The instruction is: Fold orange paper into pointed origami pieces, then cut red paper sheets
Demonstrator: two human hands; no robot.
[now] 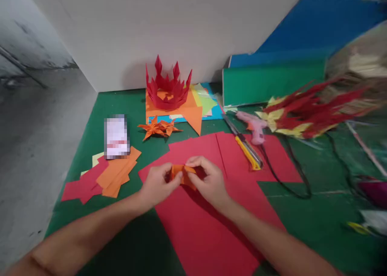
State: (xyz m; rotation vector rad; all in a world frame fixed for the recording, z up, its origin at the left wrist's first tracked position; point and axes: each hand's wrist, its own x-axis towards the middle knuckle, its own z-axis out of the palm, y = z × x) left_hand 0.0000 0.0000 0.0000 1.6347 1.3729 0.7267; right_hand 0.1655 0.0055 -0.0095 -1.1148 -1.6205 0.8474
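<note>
Between my two hands is a small piece of orange paper, partly folded and held above red paper sheets. My left hand pinches its left end between thumb and fingers. The right end is pinched by my right hand, whose thumb presses on the paper. Folded orange paper stars lie just beyond the hands. To the left, loose orange strips and red strips are fanned out below a phone with a blurred screen.
A red paper crown stands on stacked coloured paper at the back. A yellow utility knife and a pink glue gun with a black cord lie on the right. Beyond them are red and yellow paper flowers and a green board.
</note>
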